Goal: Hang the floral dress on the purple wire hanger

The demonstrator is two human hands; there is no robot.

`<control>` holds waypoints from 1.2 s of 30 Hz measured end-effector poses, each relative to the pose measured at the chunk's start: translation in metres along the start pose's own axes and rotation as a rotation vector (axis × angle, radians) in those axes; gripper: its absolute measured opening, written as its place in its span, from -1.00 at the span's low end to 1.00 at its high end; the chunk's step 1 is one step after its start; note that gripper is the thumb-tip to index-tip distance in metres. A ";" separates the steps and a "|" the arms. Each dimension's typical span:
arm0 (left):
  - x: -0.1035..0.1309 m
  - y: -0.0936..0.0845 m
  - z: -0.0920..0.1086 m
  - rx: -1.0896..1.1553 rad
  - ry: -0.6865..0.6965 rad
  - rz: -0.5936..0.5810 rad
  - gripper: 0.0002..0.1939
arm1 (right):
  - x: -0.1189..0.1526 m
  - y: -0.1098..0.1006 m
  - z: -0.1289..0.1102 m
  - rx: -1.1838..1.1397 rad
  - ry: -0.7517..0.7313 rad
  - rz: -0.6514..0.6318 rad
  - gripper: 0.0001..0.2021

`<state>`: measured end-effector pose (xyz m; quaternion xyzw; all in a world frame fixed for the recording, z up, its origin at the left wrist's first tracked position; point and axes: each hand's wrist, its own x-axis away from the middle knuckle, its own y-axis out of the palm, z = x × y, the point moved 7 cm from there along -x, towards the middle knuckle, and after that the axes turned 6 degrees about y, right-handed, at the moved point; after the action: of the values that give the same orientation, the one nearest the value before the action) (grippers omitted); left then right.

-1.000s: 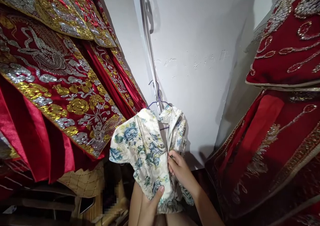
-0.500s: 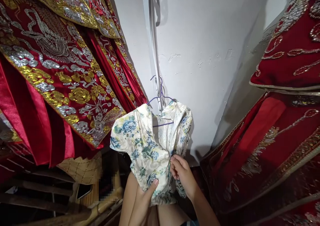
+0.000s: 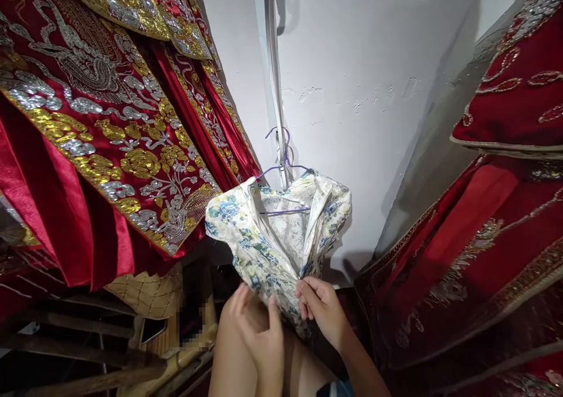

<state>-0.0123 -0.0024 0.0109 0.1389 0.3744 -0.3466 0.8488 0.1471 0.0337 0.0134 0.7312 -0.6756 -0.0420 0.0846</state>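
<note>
A cream garment [image 3: 268, 250] with blue and green flowers hangs from a purple hanger [image 3: 285, 151] over my lap. Its front opens in a deep V. My right hand [image 3: 319, 306] pinches the garment at the bottom of the V; what lies between the fingertips is too small to tell. Just below the garment's left side, my left hand [image 3: 259, 326] has its fingers apart and holds nothing.
Red embroidered garments [image 3: 145, 162] hang on the left, and more red beaded garments [image 3: 475, 238] on the right. A white strap [image 3: 275, 74] runs down the pale wall [image 3: 352, 51]. Bamboo furniture [image 3: 88, 321] and a phone-like object [image 3: 153, 329] are at the lower left.
My left hand has let go of the garment and its fingers have spread. The garment's upper part now sits wider and the V gapes more. My right hand still pinches at the V.
</note>
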 end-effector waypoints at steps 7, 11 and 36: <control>0.000 0.060 0.011 0.160 -0.075 -0.502 -0.90 | 0.004 0.004 -0.005 0.044 -0.035 -0.015 -0.63; 0.003 0.058 0.010 0.135 -0.082 -0.516 -0.75 | -0.001 0.001 0.002 -0.007 0.028 -0.063 -0.59; -0.111 0.079 0.074 0.399 -0.039 -0.468 -0.58 | -0.062 0.001 -0.170 0.053 -0.354 0.022 -0.74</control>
<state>0.0293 0.0718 0.1405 0.2063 0.3044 -0.6018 0.7089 0.1706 0.1070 0.1772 0.7070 -0.6887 -0.1513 -0.0547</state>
